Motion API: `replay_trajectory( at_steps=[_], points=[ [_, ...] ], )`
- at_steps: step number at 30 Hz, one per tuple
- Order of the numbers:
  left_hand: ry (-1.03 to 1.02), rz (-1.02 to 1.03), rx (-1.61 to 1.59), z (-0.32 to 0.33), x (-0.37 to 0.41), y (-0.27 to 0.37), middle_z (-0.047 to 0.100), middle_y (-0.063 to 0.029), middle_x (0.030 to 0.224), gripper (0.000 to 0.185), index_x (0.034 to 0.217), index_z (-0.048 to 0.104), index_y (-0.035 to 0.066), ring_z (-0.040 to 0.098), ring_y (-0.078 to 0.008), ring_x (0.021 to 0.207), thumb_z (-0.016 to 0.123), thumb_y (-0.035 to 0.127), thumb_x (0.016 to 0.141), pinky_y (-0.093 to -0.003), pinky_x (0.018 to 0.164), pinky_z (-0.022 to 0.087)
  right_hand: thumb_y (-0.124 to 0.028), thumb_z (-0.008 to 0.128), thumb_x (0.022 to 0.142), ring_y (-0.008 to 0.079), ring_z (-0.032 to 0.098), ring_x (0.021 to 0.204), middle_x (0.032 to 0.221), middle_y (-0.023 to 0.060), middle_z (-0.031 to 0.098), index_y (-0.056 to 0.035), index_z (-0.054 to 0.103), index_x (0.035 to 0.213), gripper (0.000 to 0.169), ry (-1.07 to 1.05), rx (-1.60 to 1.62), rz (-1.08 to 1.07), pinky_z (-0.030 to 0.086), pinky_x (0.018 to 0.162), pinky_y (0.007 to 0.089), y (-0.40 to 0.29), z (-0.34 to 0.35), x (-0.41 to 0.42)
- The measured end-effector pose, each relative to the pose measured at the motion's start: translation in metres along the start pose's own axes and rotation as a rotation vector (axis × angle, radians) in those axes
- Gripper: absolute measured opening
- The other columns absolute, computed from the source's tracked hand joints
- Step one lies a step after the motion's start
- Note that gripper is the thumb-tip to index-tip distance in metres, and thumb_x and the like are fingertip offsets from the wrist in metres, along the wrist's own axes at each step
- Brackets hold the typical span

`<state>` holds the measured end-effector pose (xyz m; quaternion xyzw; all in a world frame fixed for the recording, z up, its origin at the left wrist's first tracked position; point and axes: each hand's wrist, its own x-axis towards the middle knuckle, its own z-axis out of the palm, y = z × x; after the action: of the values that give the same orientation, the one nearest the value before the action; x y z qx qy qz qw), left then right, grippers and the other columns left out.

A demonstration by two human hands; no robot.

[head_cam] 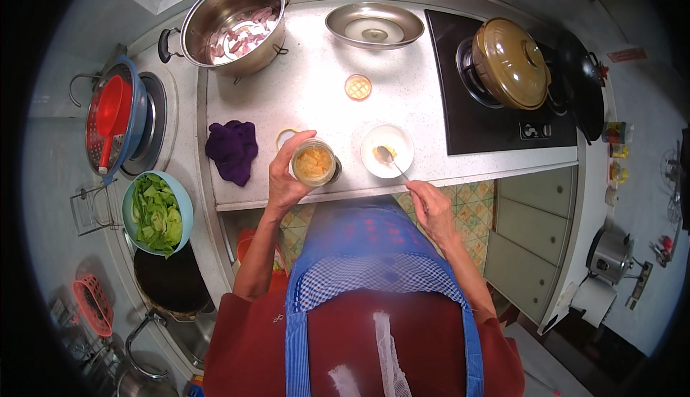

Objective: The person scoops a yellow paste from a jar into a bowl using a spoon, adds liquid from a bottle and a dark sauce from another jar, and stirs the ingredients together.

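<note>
Near the counter's front edge, my left hand (285, 178) grips an open glass jar (314, 165) of yellowish-orange paste. My right hand (433, 208) holds a metal spoon (399, 168) by its handle, with the spoon's bowl down in a small white bowl (408, 151). Some yellowish paste (392, 151) lies in that bowl by the spoon. Behind the jar, a round lid (285, 136) is partly hidden by my left fingers. A patterned round lid (358, 87) lies on the counter beyond the white bowl. A crumpled purple cloth (232, 151) is left of my left hand.
Pieces of raw meat lie in a large steel pot (259, 57) at the back left, beside a shallow metal dish (374, 46). On the right, a lidded brown pot (509, 62) stands on the black gas hob (458, 127). A light-blue bowl (187, 211) of green leaves stands left.
</note>
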<state>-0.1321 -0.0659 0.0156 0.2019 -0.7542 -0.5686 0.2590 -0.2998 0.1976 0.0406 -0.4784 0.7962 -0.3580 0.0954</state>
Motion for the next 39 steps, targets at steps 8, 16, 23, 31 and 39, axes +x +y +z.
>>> replay_trajectory(
  at_steps=[8, 16, 23, 31, 39],
  points=[
    [0.001, 0.025, -0.001, 0.001, 0.002, 0.004, 0.060, -0.0104, 0.128, 0.075, 0.131, 0.056, 0.003, 0.059, -0.0207, 0.116, 0.087, 0.004, 0.063, -0.0334, 0.102, 0.045, 0.009, 0.066, 0.078, 0.0315, 0.066, 0.091, 0.102, 0.0148, 0.067, -0.0019, 0.064, 0.112, 0.036, 0.024, -0.160, -0.044, 0.054, 0.079, 0.0380, 0.011, -0.005, 0.003],
    [-0.003, 0.033, 0.022, 0.002, 0.004, 0.009, 0.059, -0.0123, 0.130, 0.073, 0.131, 0.055, 0.002, 0.058, -0.0230, 0.119, 0.086, 0.002, 0.064, -0.0336, 0.103, 0.045, 0.007, 0.063, 0.086, 0.0233, 0.068, 0.085, 0.096, 0.0135, 0.069, -0.0020, 0.067, 0.110, 0.025, 0.139, -0.050, 0.041, 0.054, 0.073, 0.0313, -0.012, -0.014, 0.007],
    [-0.039, 0.127, 0.009, 0.001, 0.004, 0.008, 0.059, -0.0116, 0.131, 0.074, 0.132, 0.054, 0.003, 0.056, -0.0255, 0.122, 0.087, 0.006, 0.066, -0.0354, 0.105, 0.043, -0.003, 0.054, 0.097, 0.0149, 0.066, 0.083, 0.093, 0.0118, 0.070, 0.0021, 0.066, 0.110, 0.018, 0.264, 0.462, 0.421, 0.054, 0.074, 0.0276, -0.021, -0.037, 0.016],
    [-0.042, 0.154, 0.018, 0.003, 0.000, 0.005, 0.058, -0.0120, 0.133, 0.078, 0.132, 0.054, 0.003, 0.053, -0.0271, 0.126, 0.089, 0.010, 0.063, -0.0387, 0.110, 0.039, -0.012, 0.050, 0.101, 0.0163, 0.062, 0.075, 0.090, 0.0157, 0.067, 0.0067, 0.059, 0.110, 0.023, 0.295, 0.785, 0.252, 0.052, 0.072, 0.0278, -0.049, -0.074, 0.024],
    [-0.039, 0.149, 0.078, 0.003, -0.001, 0.008, 0.059, -0.0121, 0.131, 0.075, 0.131, 0.056, 0.005, 0.054, -0.0276, 0.125, 0.089, 0.011, 0.064, -0.0395, 0.108, 0.040, -0.009, 0.050, 0.099, 0.0180, 0.064, 0.075, 0.088, 0.0169, 0.068, 0.0066, 0.062, 0.106, 0.021, 0.305, 0.789, 0.165, 0.053, 0.071, 0.0291, -0.061, -0.083, 0.026]
  ],
)
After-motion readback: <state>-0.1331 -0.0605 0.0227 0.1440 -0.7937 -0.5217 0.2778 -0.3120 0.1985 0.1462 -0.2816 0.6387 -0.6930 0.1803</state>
